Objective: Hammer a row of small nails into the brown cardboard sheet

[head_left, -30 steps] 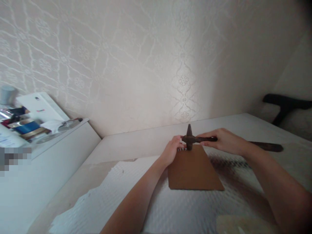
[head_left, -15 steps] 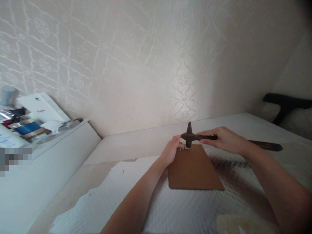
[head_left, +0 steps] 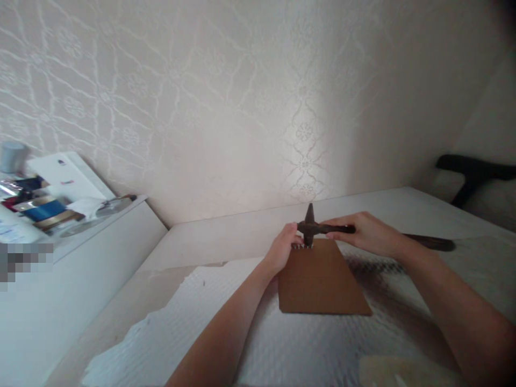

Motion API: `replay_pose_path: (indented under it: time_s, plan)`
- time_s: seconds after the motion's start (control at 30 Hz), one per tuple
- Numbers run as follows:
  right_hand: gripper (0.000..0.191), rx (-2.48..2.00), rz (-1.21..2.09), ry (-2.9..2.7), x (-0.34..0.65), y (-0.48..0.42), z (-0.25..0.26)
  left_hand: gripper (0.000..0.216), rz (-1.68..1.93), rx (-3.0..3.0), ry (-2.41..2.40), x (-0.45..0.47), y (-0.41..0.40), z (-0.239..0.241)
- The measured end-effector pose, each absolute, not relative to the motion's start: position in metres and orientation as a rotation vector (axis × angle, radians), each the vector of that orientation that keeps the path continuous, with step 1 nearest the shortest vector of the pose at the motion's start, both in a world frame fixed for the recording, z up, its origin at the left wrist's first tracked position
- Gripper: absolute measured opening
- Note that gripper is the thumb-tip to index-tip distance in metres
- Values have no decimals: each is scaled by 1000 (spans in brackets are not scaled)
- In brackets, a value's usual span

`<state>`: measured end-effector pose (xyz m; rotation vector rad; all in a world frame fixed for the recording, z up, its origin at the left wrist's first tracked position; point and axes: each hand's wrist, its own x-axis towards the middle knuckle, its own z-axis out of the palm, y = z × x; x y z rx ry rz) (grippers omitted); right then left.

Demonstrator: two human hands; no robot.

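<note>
My right hand (head_left: 368, 232) grips a dark hammer (head_left: 309, 228) near its head, with the long handle running back under my wrist. The lower face of the hammer head is down at the far edge of a brown board (head_left: 320, 282), over a row of small metal nails (head_left: 300, 246). At the board's far left corner, my left hand (head_left: 283, 250) has its fingers closed together beside the nails and the hammer head. What those fingers pinch, if anything, is hidden.
Silvery quilted sheeting (head_left: 173, 317) lies under the board on a white surface (head_left: 242, 234) against the patterned wall. On the left, a white cabinet (head_left: 97, 274) carries a white box (head_left: 72, 174) and a blue ribbon roll (head_left: 44, 209). A black frame (head_left: 471, 169) stands at right.
The hammer has come down slightly and shifted a little left, so its lower face now meets the nail row. My left hand and the board stay nearly in place.
</note>
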<state>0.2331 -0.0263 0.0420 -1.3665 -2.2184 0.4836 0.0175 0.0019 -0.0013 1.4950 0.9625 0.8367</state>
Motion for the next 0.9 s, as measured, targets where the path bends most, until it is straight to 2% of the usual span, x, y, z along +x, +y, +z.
replay_pose_path:
  time_s: [0.6,0.9]
  plan:
    - [37,-1344,529,-2196,230,-26,41,63,857,1439,1015,18,2,-1]
    - [39,-1390,525,-2197,238,-26,42,56,872,1529,1022,18,2,2]
